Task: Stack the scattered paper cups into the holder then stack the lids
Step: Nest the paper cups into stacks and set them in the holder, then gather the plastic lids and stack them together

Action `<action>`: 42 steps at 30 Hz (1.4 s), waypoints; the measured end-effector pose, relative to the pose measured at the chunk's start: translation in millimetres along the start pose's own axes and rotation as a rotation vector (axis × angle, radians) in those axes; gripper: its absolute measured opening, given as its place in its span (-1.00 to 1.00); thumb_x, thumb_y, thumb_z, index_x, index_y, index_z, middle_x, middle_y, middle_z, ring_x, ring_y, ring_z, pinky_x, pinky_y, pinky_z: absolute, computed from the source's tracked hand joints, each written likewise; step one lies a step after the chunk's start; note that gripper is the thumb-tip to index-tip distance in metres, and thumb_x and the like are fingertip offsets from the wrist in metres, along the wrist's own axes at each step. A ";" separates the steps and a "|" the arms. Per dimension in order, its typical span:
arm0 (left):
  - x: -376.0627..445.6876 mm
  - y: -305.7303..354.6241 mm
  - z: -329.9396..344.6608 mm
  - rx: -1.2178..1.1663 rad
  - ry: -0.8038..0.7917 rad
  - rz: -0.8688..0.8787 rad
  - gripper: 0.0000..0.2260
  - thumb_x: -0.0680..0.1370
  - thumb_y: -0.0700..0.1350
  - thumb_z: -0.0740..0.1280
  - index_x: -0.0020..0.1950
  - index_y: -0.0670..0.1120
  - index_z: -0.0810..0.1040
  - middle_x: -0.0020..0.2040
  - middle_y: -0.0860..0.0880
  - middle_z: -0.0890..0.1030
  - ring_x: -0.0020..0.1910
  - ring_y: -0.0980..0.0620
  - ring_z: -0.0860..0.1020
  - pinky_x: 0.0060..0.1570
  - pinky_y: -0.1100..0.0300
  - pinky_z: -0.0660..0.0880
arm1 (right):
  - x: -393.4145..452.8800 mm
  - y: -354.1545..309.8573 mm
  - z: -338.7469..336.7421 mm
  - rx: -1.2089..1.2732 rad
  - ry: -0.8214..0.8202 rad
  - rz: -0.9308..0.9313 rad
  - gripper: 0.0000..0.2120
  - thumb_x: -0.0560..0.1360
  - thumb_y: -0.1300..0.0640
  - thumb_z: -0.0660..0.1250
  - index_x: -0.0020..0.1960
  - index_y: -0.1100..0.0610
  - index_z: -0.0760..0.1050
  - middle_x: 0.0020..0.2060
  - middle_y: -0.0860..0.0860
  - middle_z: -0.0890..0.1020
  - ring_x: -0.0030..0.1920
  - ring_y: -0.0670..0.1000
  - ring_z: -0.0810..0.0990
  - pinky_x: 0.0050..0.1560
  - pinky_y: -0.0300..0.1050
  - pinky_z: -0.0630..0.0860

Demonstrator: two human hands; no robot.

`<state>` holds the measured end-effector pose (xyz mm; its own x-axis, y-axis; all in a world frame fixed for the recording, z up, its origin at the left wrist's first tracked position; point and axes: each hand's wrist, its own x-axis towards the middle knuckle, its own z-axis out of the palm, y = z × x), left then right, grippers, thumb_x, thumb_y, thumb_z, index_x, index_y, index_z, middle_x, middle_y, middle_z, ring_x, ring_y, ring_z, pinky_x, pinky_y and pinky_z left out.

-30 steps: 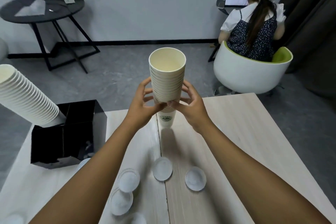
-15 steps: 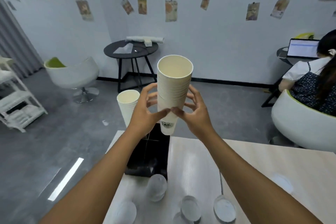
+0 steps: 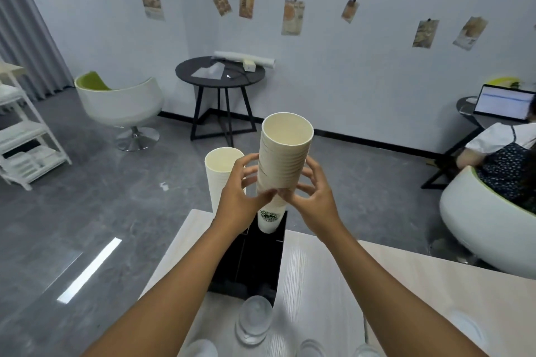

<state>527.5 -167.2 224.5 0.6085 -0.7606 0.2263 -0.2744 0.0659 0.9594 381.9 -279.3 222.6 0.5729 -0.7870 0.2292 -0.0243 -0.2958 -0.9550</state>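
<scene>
White wall with pinned cards, grey floor, a round side table (image 3: pixel 220 76) and a white tub chair (image 3: pixel 121 100) beyond; a second person (image 3: pixel 504 153) sits at a laptop far right. Our pale wooden bench (image 3: pixel 406 278) fills the lower view.

We hold the cup stack (image 3: pixel 282 159) upright between both hands. Left hand (image 3: pixel 239 200) and right hand (image 3: pixel 314 197) each curl fingers and thumb round its lower part, thumbs meeting near the front. The bottom cup, with its printed logo, hangs just above the right compartment of the black holder (image 3: pixel 255 261) at the bench's far edge. A second stack (image 3: pixel 222 174) already stands in the left compartment, close beside ours and partly behind the left hand.

Step in hand, as we judge it: lowering the stack into the free compartment. To do it well, we keep the stack plumb, centre the bottom cup over the opening, then lower straight. The tall stack will likely sway at the top, so a grip held low needs a slow descent; sliding one hand higher would steady it. We mind the neighbouring stack: a knuckle could tip it. Let go only once the base seats.

Clear lids (image 3: pixel 254 320) lie on the near bench, not yet stacked.
</scene>
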 end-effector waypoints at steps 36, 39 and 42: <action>-64.2 -79.0 16.1 0.021 0.088 -0.225 -0.35 0.52 -0.20 0.54 0.53 0.12 0.38 0.45 0.05 0.50 0.41 0.07 0.52 0.08 0.43 0.51 | -33.3 83.5 -7.0 -0.056 -0.127 0.224 -0.18 0.44 0.01 0.60 0.53 -0.28 0.22 0.26 -0.39 0.44 0.21 -0.26 0.51 0.02 -0.34 0.51; -89.6 -67.7 9.9 0.019 0.112 -0.224 -0.38 0.52 -0.23 0.53 0.44 0.25 0.43 0.38 0.11 0.54 0.35 0.12 0.55 0.25 0.20 0.56 | -60.0 72.2 -13.5 -0.067 -0.150 0.205 -0.21 0.44 -0.02 0.59 0.48 -0.36 0.23 0.27 -0.45 0.43 0.24 -0.26 0.50 0.06 -0.31 0.52; -132.7 -62.8 4.0 0.077 0.095 -0.227 -0.39 0.51 -0.19 0.55 0.37 0.36 0.44 0.33 0.20 0.55 0.30 0.26 0.55 0.27 0.10 0.57 | -104.2 71.1 -19.5 -0.133 -0.241 0.170 -0.22 0.44 -0.04 0.58 0.49 -0.37 0.24 0.35 -0.41 0.42 0.30 -0.24 0.48 0.17 -0.21 0.56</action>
<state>461.0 -73.0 133.6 0.7270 -0.6862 0.0245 -0.1761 -0.1518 0.9726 304.5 -228.9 134.5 0.7289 -0.6847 0.0021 -0.2338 -0.2518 -0.9391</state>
